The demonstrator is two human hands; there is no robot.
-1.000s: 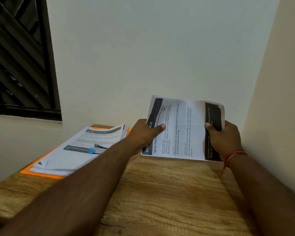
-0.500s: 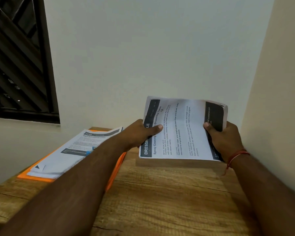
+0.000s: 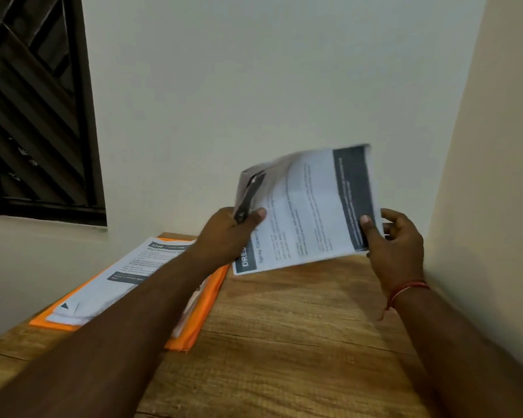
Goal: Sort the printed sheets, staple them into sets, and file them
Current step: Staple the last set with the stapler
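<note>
Wooden desk (image 3: 284,342), hands (image 3: 227,236) (image 3: 400,245) gripping sheets (image 3: 311,206) at edges

The one view comes from the person's head, facing forward and a little downward over a wooden table (image 3: 284,342) set in a corner. Both forearms enter from the bottom edge. The left hand (image 3: 224,236) and right hand (image 3: 399,248), gripping the printed sheets (image 3: 308,206), sit close at mid-frame. The wide lens also takes in the back wall (image 3: 254,86), a side wall (image 3: 495,146) and a window (image 3: 28,101).
</note>
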